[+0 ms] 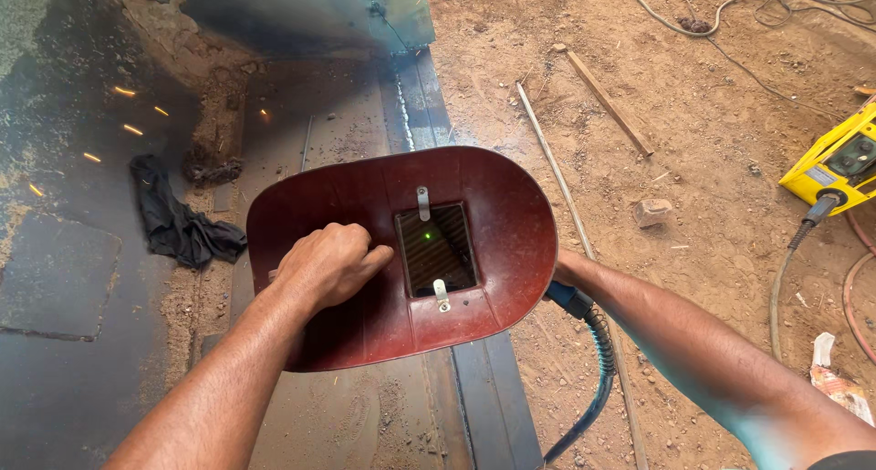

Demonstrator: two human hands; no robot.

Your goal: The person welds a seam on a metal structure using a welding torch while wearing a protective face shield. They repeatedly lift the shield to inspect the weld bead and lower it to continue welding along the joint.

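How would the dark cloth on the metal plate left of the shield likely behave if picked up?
The dark cloth lies crumpled in folds, so it is probably floppy and would drape. It looks thin, so likely light. It lies apart from the left hand on the red welding shield.

Red shield (401, 251) blocks the middle, covering the steel strip (493, 397) beneath. Dark rag (182, 219) lies left on the plate. Blue hose (598, 360) loops right of the strip. Dirt beyond: thin rod (557, 173), wood stick (610, 105), stone (651, 212), open ground between.
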